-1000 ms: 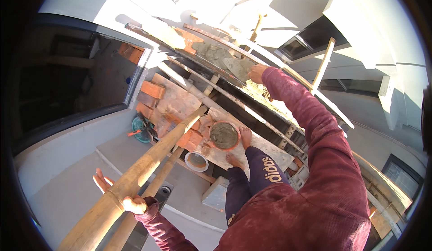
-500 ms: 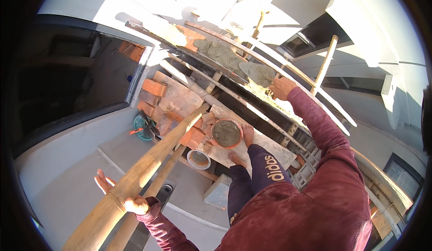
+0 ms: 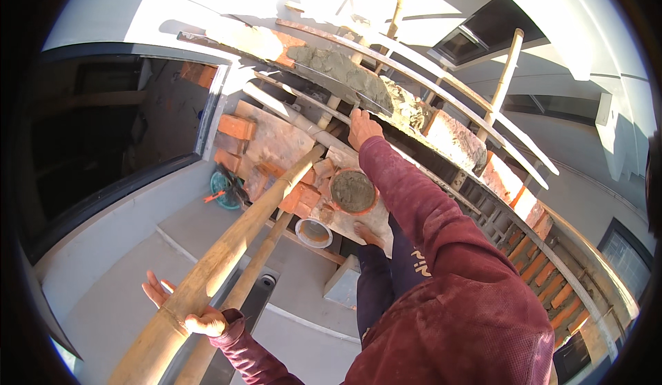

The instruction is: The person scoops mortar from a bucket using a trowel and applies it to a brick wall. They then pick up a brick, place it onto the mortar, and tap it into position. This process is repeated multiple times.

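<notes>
Left hand (image 3: 185,310) wraps the thick slanted bamboo scaffold pole (image 3: 227,247), thumb under, fingers splayed over the top: reads as a steadying hold for balance up on the scaffold, not a carry. Right hand (image 3: 363,127) reaches up to the long flat trowel blade loaded with grey mortar (image 3: 338,71); right grip looks closed on the tool's near end, but the handle itself is hidden behind the hand, so I can't confirm the exact hold. Blade sits level along the top of the red brick wall course (image 3: 455,140), which probably keeps the wet load from sliding. Round orange pan of grey mortar (image 3: 353,192) sits on the plank surface (image 3: 276,140) by the person's foot, within arm's reach below the wall. Loose red bricks (image 3: 236,127) are stacked on the same planks. Small white bucket (image 3: 314,232) is just beside the pan, lower.
</notes>
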`<state>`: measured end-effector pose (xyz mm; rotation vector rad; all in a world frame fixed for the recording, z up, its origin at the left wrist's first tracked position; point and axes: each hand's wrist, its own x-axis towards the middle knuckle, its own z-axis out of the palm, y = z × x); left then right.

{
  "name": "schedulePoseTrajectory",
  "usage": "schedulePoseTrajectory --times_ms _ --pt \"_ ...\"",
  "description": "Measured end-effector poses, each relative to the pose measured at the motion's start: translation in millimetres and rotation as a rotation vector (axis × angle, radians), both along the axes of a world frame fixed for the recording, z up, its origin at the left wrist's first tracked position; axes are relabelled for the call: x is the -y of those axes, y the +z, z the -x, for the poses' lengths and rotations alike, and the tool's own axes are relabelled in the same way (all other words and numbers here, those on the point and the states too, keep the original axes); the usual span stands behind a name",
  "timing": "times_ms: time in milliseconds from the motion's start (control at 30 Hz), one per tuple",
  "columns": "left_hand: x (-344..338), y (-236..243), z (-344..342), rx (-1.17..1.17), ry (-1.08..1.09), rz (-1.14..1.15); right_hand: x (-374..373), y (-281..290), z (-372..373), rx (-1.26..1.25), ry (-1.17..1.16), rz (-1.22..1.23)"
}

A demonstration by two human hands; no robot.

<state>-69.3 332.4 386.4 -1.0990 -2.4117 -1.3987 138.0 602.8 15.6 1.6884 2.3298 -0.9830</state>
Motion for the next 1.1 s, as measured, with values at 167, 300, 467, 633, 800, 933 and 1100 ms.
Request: schedulePoseTrajectory --times_ms 167,300,467,633,800,933,1100 --pt "-2.0 2.9 0.5 -0.014 -0.003 0.024 7.7 -7.4 -76.3 0.056 0.001 0.045" --pt "-3.8 -0.6 -1.0 -0.017 -0.010 0.018 35.0 16.7 -130.8 0.095 0.015 0.126" --pt "-3.9 3.0 -3.6 -0.016 -0.004 -0.012 42.9 105.5 -163.9 -0.122 0.164 0.203" --pt "-1.4 2.8 1.6 -0.054 -0.015 0.045 -42.5 139.5 -129.6 -0.060 0.201 0.089" --pt "-1.6 -1.7 1.6 -0.053 -0.029 0.024 -115.4 83.9 -111.6 0.142 0.688 0.018" --pt "-1.6 -3.5 2.5 -0.065 -0.043 -0.044 -117.4 84.0 -121.3 0.184 0.683 0.225" --pt "-4.0 -9.0 3.6 -0.046 -0.045 -0.053 -122.9 56.3 -160.9 0.137 0.840 -0.009"
